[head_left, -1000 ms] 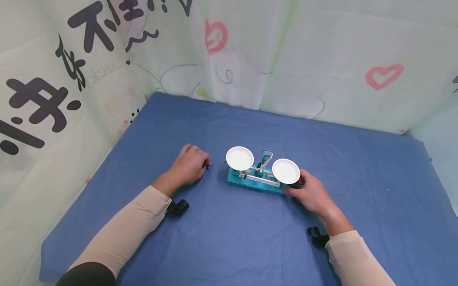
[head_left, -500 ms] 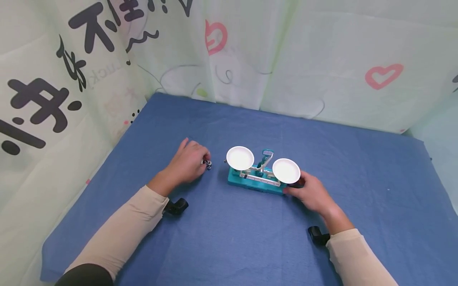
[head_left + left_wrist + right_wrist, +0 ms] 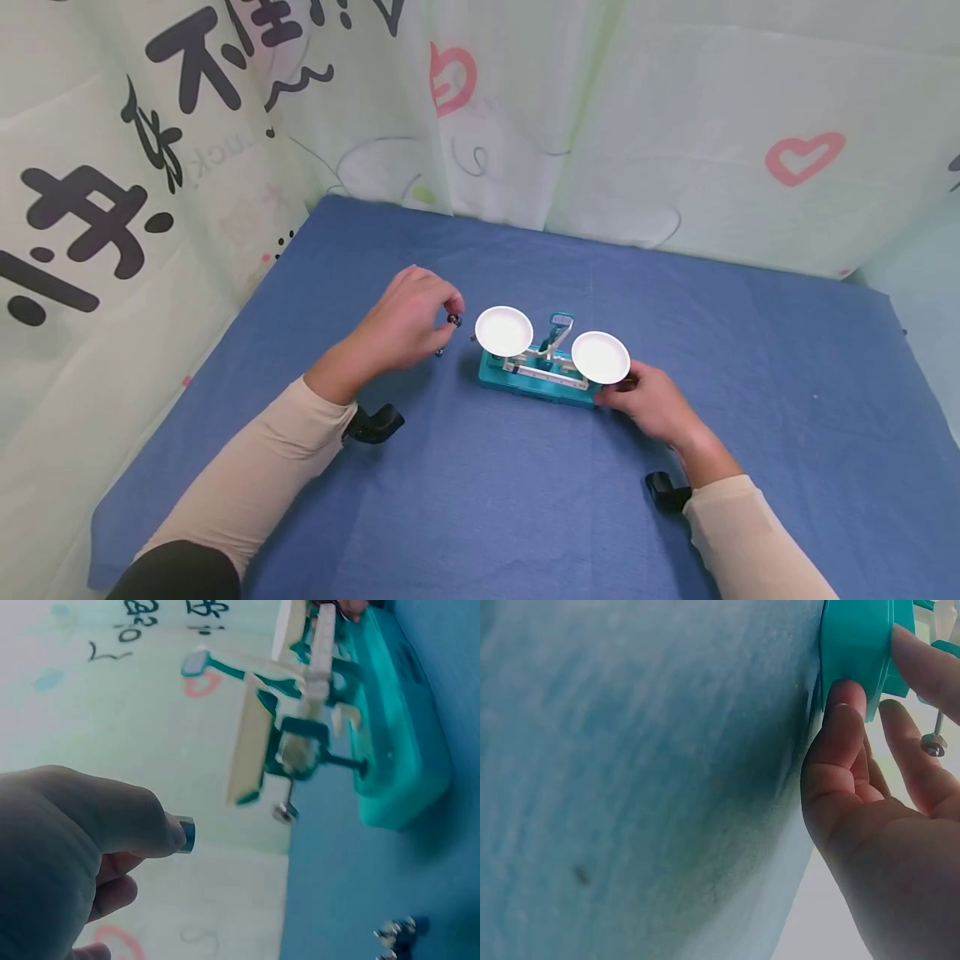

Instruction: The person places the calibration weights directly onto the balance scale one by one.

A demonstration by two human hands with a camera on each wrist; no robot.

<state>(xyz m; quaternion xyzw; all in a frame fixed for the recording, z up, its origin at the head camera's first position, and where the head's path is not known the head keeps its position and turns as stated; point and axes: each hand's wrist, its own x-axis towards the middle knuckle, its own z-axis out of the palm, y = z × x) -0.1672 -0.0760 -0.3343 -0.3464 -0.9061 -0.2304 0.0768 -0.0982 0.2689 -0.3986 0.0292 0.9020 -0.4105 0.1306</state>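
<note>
L hand (image 3: 405, 323) pinches sm. metal wt. (image 3: 187, 834) in air just L of L pan (image 3: 504, 332); R hand (image 3: 657, 405) grips R end of balance (image 3: 536, 390) on blue cloth (image 3: 465, 492), so prob. best keep it steady & wt. clear of pan rim.

Appears to be an improvised tabletop booth, in premises of undeterminable kind. Screened far and left by pale cloth (image 3: 690, 92), printed with pink hearts (image 3: 776, 167) and dark lettering (image 3: 197, 57); furnished with a blue-covered table (image 3: 495, 500). Laboratory-like only in a teal balance (image 3: 534, 384) on top.
</note>
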